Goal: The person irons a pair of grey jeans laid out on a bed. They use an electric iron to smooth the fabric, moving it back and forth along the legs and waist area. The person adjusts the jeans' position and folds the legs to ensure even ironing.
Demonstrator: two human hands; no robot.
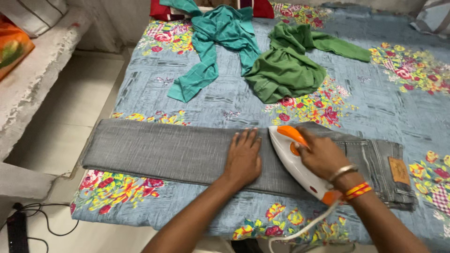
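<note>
Presently listed, from the centre outward:

Item one: grey jeans (178, 152), folded lengthwise and laid flat across the near part of the bed (375, 100), legs running to the left, waistband with a tan patch at the right end.

Item two: white and orange iron (296, 161), resting sole-down on the jeans near the waist, its pointed tip aimed far and left. A white cord (300, 229) trails from its heel over the near edge of the bed.

Item three: right hand (321, 154), fingers closed around the iron's orange handle. Wrist carries a metal bangle and a red and yellow thread band.

Item four: left hand (243, 157), spread wide and pressed palm-down on the jeans, just left of the iron's tip, holding nothing.

Item five: bed cover, grey-blue with clusters of red, yellow and pink flowers.

Item six: green garment (286, 70), crumpled in a heap on the far middle of the bed, one sleeve stretched to the right.

Item seven: teal garment (220, 42), loosely spread just left of the green one, touching it.

Item eight: pale tiled floor (70, 117) on the left, with a black power strip (16, 232) and dark cable at the near left corner.
</note>
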